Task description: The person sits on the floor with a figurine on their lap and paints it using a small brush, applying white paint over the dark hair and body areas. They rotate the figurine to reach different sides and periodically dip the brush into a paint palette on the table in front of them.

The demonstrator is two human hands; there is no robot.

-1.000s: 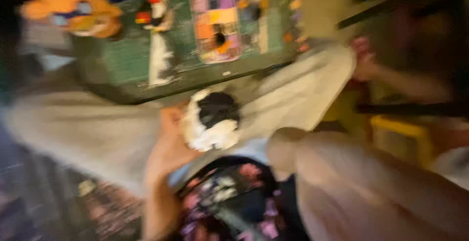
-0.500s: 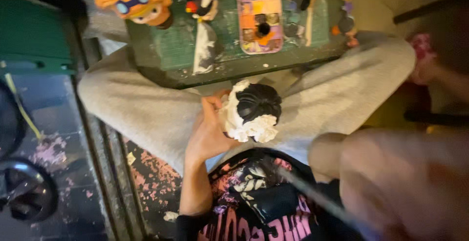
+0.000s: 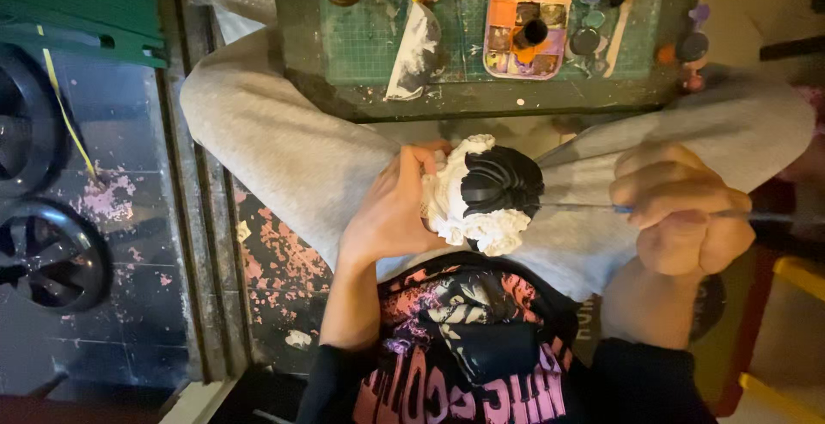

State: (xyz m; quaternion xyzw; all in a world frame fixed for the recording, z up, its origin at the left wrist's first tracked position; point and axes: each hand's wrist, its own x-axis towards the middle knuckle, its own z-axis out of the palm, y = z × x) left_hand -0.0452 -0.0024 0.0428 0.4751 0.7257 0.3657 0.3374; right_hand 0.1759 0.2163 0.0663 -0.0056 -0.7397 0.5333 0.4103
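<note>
Below the rectangular paint palette (image 3: 522, 16), left hand (image 3: 391, 209) grips a figurine (image 3: 483, 194), right hand (image 3: 683, 209) a brush (image 3: 584, 207).

Single view only, worn on head, aimed steeply down over own lap. Faced forward and down: black-and-pink printed sweatshirt (image 3: 464, 347) at bottom edge, green gridded cutting mat (image 3: 369, 37) at top edge. Close range: left hand (image 3: 395, 213) and right hand (image 3: 679, 209) filled the middle, white plaster figure with black-painted hair (image 3: 485, 196) between them at centre. Dark paint-flecked floor (image 3: 129, 244) along left side. No second view, so no shared area recorded.
</note>
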